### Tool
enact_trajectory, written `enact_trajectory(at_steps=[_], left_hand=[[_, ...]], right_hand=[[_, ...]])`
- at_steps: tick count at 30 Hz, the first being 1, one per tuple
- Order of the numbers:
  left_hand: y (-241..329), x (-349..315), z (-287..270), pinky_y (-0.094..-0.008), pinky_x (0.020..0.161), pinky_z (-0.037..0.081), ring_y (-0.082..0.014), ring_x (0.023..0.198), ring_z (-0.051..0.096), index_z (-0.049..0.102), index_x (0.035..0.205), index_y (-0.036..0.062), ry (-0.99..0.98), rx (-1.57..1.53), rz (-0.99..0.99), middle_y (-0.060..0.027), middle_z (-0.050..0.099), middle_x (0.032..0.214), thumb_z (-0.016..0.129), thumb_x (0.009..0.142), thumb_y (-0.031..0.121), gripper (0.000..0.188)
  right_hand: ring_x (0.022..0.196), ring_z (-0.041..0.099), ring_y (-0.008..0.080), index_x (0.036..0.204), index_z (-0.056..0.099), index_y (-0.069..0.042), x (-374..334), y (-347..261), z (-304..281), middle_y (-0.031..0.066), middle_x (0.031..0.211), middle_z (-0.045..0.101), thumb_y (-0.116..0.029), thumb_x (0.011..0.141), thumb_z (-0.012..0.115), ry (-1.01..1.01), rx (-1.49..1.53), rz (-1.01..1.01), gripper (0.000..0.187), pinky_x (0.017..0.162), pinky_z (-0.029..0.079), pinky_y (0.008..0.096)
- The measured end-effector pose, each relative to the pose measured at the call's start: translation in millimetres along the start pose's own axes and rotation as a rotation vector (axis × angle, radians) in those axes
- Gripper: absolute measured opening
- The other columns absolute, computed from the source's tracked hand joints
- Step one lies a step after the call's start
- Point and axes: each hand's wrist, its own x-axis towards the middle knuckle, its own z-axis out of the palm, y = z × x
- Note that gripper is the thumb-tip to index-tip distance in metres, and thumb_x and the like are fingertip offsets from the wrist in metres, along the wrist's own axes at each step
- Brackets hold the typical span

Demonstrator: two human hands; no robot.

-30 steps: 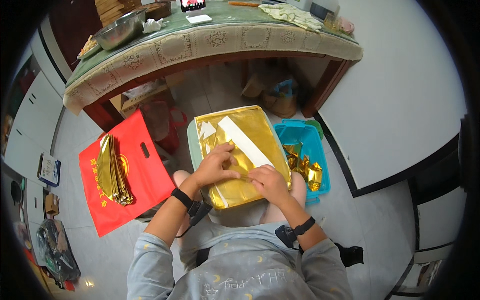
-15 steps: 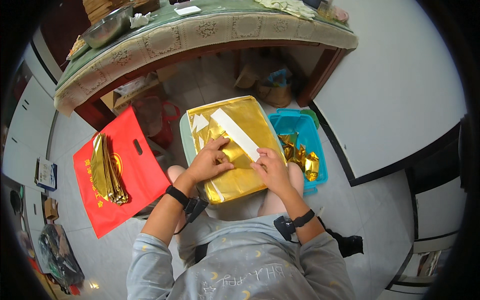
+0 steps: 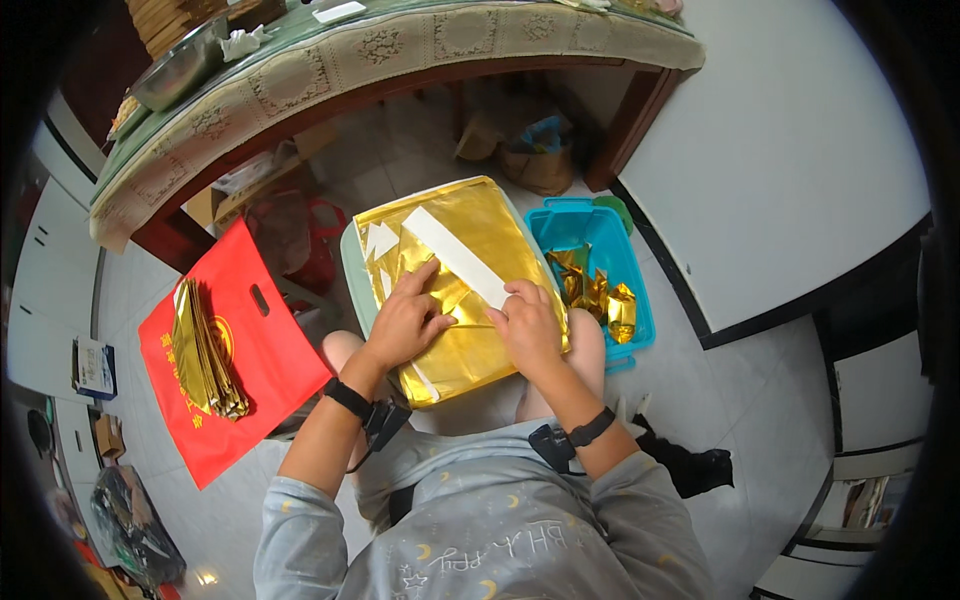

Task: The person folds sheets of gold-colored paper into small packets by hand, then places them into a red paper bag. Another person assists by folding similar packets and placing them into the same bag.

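A sheet of gold foil paper (image 3: pixel 445 300) lies on a foil-covered, light-green-rimmed stool or box (image 3: pixel 353 268) between my knees. One edge of the sheet is turned over, showing a long white strip (image 3: pixel 455 257) that runs diagonally. My left hand (image 3: pixel 405 318) rests on the sheet with fingers apart, its index finger reaching toward the strip and its thumb pressing down. At the strip's lower right end, my right hand (image 3: pixel 528 325) pinches the folded edge between thumb and fingers. Small white triangles (image 3: pixel 382 240) show at the upper left of the foil.
To the left, a bundle of folded gold paper (image 3: pixel 205 350) lies on a red bag (image 3: pixel 270 370). At right, a blue plastic basket (image 3: pixel 638 300) holds several folded gold pieces (image 3: pixel 600 292). A table with a lace-edged cloth (image 3: pixel 380 50) stands ahead.
My left index finger has stretched out toward the white strip. My right hand keeps its place at the strip's lower end, with fingers more curled. The whole view has shifted slightly.
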Motion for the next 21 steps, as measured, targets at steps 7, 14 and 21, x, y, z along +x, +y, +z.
enact_trajectory(at_steps=[7,14,21], left_hand=[[2.2,0.3,2.6,-0.0484,0.114,0.034,-0.0392,0.126,0.05,0.069,0.08,-0.0056,0.027,0.07,0.001,-0.0235,0.048,0.141,0.076,0.081,0.024,0.03],[-1.9,-2.6,6.6,-0.0421,0.105,0.041,-0.0407,0.122,0.052,0.062,0.077,-0.0032,0.092,0.131,0.075,-0.0224,0.05,0.141,0.078,0.079,0.021,0.029],[-0.6,-2.3,8.3,-0.0415,0.104,0.042,-0.0403,0.121,0.052,0.061,0.077,-0.0038,0.089,0.137,0.064,-0.0222,0.052,0.138,0.078,0.079,0.019,0.028]], right_hand=[[0.097,0.057,0.0327,0.075,0.065,0.002,2.5,-4.7,-0.9,0.0146,0.106,0.062,-0.015,0.076,0.079,-0.027,-0.076,0.005,0.022,0.086,0.047,0.0403],[0.097,0.057,0.0322,0.078,0.067,0.002,3.4,-7.0,-1.8,0.0137,0.106,0.062,-0.015,0.074,0.079,-0.04,-0.069,0.043,0.022,0.085,0.048,0.0399],[0.097,0.057,0.0318,0.078,0.067,0.002,4.0,-8.4,-2.2,0.0132,0.106,0.062,-0.014,0.073,0.08,-0.034,-0.078,0.042,0.021,0.085,0.048,0.0396]])
